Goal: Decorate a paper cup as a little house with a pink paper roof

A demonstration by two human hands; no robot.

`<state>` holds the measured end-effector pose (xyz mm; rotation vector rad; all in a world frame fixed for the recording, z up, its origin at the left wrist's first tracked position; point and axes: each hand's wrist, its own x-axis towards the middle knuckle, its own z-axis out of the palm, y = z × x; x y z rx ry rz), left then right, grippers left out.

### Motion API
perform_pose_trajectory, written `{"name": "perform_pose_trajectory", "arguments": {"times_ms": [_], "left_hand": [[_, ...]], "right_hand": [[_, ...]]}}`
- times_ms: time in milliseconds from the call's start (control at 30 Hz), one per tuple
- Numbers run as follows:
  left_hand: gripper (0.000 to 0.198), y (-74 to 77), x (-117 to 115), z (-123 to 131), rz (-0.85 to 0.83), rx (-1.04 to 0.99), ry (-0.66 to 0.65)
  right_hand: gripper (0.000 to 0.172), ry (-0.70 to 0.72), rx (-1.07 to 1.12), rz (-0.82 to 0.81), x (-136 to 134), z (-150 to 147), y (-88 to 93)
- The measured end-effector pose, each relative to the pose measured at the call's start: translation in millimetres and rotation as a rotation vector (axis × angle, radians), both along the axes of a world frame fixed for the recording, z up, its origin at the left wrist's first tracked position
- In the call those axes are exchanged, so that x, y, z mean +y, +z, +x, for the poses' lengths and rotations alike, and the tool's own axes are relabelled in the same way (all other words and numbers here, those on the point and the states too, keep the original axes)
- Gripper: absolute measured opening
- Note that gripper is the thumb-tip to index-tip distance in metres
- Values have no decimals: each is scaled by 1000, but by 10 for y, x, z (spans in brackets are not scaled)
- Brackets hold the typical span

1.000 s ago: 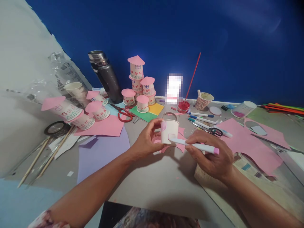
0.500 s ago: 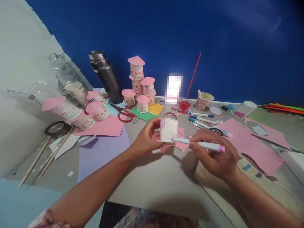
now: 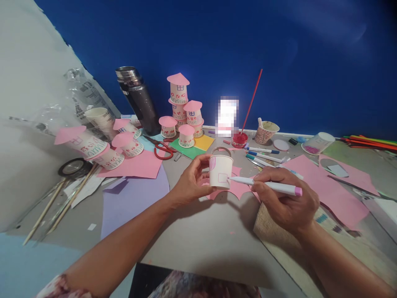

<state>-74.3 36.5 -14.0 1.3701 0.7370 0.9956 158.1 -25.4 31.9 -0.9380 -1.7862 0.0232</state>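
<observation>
A white paper cup is held upright by my left hand, its fingers wrapped round the left side. The cup bears a pink scribbled patch near its upper left and a thin pink square outline lower down. In my right hand is a white marker with a pink end. The marker's tip is at the right side of the square; whether it touches the cup I cannot tell. Behind and below the cup lies a pink paper cutout with scalloped edges.
Stacked cup houses with pink cone roofs stand at the back, near a dark flask. Red-handled scissors lie before them. Several markers, a red paint pot and pink sheets spread rightward; purple paper lies left.
My right hand and the marker have shifted slightly right, moving the tip from the square's lower right corner to its right side. My left hand and the cup stay nearly still.
</observation>
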Motion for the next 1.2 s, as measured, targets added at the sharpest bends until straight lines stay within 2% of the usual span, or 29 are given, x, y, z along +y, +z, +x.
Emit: {"name": "perform_pose_trajectory", "arguments": {"times_ms": [400,567,800,967,1200], "left_hand": [[72,-89,-39,3,31,-5,-36],[75,-112,-27,-9,6,-25,-42],[75,-30,-18,-12,-27,-12,-32],[75,-11,-23,-13,-26,6,-18],[74,-76,-33,3,2,7,-26]], "right_hand": [[14,107,-67,11,9,-66,-2],[13,38,-58,-12,12,-58,27],[15,-96,-80,-13,-6,-34,44],[14,-100,-29,0,-9,-47,42],[14,-48,-35,-3,3,-48,48]]}}
